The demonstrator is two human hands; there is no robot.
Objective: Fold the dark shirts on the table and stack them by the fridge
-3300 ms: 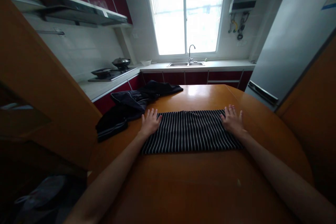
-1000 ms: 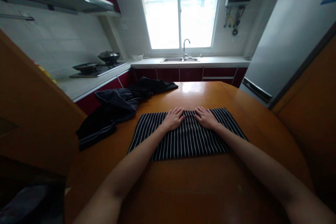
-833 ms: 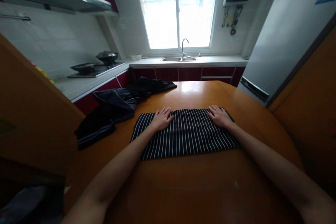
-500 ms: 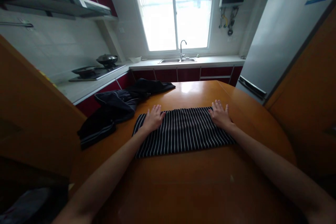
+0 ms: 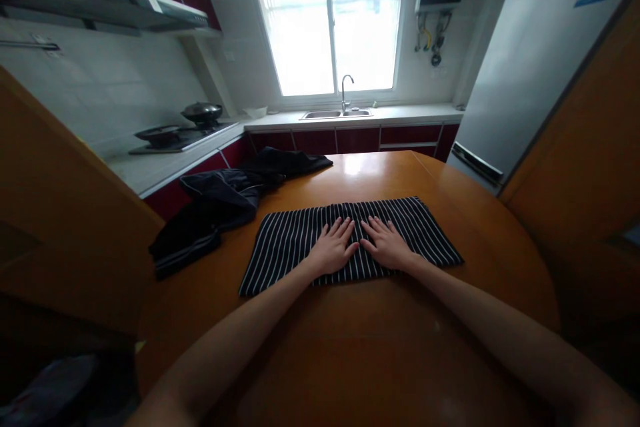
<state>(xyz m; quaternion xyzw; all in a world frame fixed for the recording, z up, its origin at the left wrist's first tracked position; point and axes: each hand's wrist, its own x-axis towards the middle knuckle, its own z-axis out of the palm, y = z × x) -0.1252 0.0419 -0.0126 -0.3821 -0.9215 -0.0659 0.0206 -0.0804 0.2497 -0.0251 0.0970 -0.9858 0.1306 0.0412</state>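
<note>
A black cloth with white stripes [image 5: 280, 247] lies folded into a wide, flat rectangle on the wooden table [image 5: 345, 347]. My left hand [image 5: 333, 247] rests flat near the middle of the cloth, its fingers stretched out and pointing away from me. Just to its right, my right hand [image 5: 387, 243] also presses palm down on the stripes, fingers spread. The two thumbs nearly meet over the centre. Neither hand grips anything.
Crumpled dark clothing [image 5: 215, 200] lies along the table's left far edge. Beyond are a stove with a pan [image 5: 157, 135] and a lidded pot [image 5: 201, 112], a sink [image 5: 323, 115] under the window, and a fridge [image 5: 520, 67] at the right.
Both hands have slid inward from the cloth's two ends to its middle. The cloth now looks wider and flatter, with its ends uncovered. The dark clothing stays put.
</note>
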